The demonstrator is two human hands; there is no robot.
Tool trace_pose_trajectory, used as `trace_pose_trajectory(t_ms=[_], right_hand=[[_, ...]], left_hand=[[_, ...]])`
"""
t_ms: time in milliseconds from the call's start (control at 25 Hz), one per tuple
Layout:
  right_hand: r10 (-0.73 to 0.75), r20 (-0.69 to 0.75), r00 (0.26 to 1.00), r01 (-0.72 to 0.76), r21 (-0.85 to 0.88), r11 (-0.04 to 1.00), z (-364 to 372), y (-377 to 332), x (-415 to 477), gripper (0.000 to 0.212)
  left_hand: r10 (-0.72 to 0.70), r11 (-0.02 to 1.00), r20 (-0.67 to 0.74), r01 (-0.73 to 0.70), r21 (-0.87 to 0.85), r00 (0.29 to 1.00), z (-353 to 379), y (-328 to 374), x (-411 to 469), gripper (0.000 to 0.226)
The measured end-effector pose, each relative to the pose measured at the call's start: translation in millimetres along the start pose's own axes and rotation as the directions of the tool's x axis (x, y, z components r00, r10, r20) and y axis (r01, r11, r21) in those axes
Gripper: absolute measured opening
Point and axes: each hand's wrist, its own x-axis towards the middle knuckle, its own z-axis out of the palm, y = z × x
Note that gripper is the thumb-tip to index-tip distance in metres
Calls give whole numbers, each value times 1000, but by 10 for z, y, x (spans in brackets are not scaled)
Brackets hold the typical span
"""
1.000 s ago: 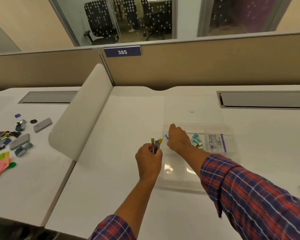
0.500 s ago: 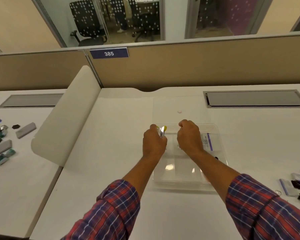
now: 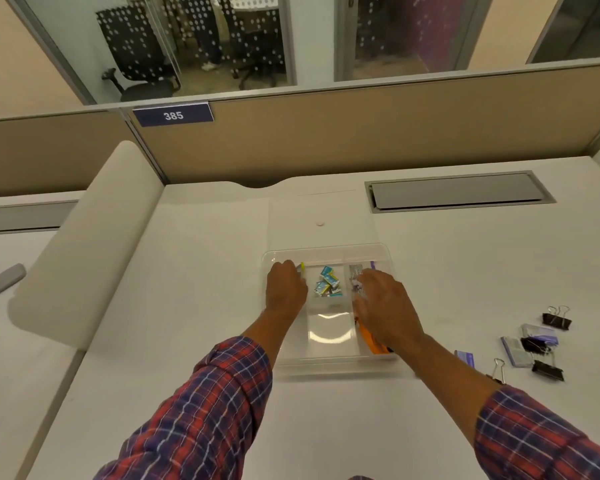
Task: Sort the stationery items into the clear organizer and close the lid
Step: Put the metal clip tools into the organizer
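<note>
The clear organizer [image 3: 329,252] lies on the white desk, its clear lid [image 3: 321,213] folded back flat behind it. My left hand [image 3: 286,287] is over the left compartment, shut on a small bundle of which only a yellow tip [image 3: 302,266] shows. My right hand [image 3: 385,306] hovers over the right compartment with fingers spread, holding nothing. Small teal-and-white packets [image 3: 327,285] lie in the middle compartment. A labelled packet [image 3: 355,273] and an orange item [image 3: 371,341] lie in the right compartment, partly hidden by my hand.
Black binder clips [image 3: 556,320] and small staple boxes [image 3: 515,351] lie on the desk to the right. A curved white divider [image 3: 84,251] stands at left, with a grey eraser-like block [image 3: 2,280] beyond it. A cable hatch [image 3: 458,190] sits at the back right.
My left hand moved over the organizer's left compartment with the bundle. My right hand left the back left compartment, shifted to the right side and spread its fingers. The view turned right.
</note>
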Motion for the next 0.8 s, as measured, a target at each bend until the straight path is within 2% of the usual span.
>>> trace_pose_trajectory(t_ms=[120,280,480,800], right_hand=[[-74,49,996,79,-95,992,-9,74,-82,49],[-109,101,989,125,-161,979,-102,131,-159,62],[-41,157,987,56,-88,995,-267,262,-246,75],[124,71,990,-110,-175,978,-639,1023,-606,72]], left_hand=[[-20,996,-11,21,92,1000,52,33,-93,21],[3,989,-89,10,147,996,99,96,-238,31],[167,980,-165,-146,135,972,266,417,-516,60],[440,889,-37,-430,159,897,712,1439,-1090,70]])
